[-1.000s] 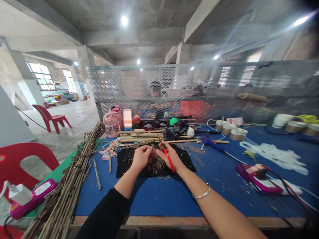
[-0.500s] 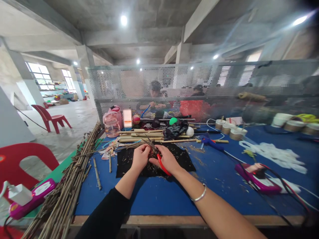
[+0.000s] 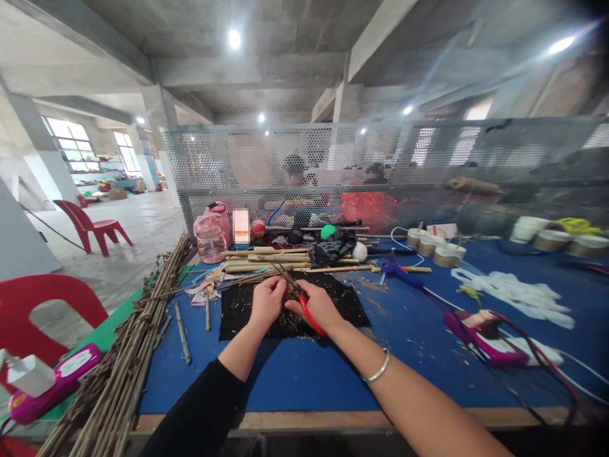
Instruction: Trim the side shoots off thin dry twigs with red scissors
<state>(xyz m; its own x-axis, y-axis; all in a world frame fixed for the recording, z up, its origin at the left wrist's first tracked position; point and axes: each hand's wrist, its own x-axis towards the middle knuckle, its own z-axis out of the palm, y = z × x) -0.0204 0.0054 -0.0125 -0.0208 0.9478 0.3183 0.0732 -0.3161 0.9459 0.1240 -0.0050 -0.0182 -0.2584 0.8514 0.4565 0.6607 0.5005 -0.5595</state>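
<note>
Right hand [image 3: 323,310] is closed around the red-handled scissors [image 3: 308,313]. The scissors are located over the middle of the table [image 3: 309,381], with the handle loops at the right hand and the long axis running obliquely toward the far left corner. The blades extend past the fingertips of the left hand [image 3: 264,302], which is just beside them on the left; contact between blades and fingertips cannot be confirmed. The left thumb and fingers are drawn together; whether anything is held between them cannot be determined. Below both hands, a black cloth [image 3: 351,306] strewn with dry clippings [image 3: 280,327] lies flat, set back from the near edge of the table. Beyond the cloth, pale rods [image 3: 259,259] lie roughly parallel to the far edge. A bundle of dry stems [image 3: 124,362] runs along the left edge. Toward the right edge are a blue glue gun [image 3: 402,273], a white plastic bag [image 3: 516,293] and a purple power strip [image 3: 509,355]. A perforated screen [image 3: 266,162] stands along the far edge.
</note>
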